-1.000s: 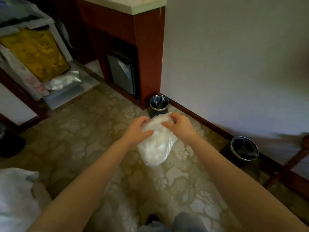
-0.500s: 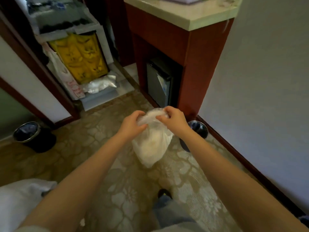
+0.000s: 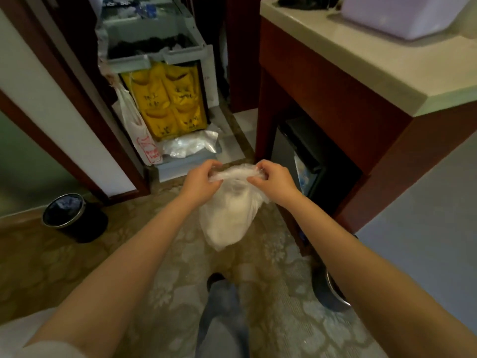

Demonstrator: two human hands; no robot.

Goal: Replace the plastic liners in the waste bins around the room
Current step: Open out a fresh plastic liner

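Liner point(image 3: 229, 215): white, filmy, held in mid-air over the carpet point(image 3: 77, 267), in front of the body. Its top edge is bunched between the 2 hands and the rest hangs slack below them, its bottom off the floor.

Left hand point(image 3: 204, 180): fingers point(image 3: 211, 166) curled, pinching the left end of the bunched edge.
Right hand point(image 3: 273, 180): fingers point(image 3: 260, 166) curled, pinching the right end. The hands are near each other but not touching.

Left bin point(image 3: 46, 215): dark, metal rim, upright on the carpet beside the door frame, well apart from the liner. Something dark and crumpled lies inside.
Right bin point(image 3: 327, 293): dark, low at the right, mostly hidden behind the right forearm; contents cannot be told.

Edges and room: the cabinet point(image 3: 335, 104) stands close on the right, its pale surface point(image 3: 361, 60) overhanging, a fridge point(image 3: 296, 151) in its recess. The cart point(image 3: 154, 55) with a yellow bag point(image 3: 167, 107) fills the doorway ahead, with loose plastic point(image 3: 191, 144) on its base. Open carpet runs between the left bin and the cabinet. A trouser leg point(image 3: 222, 319) shows directly below the liner.
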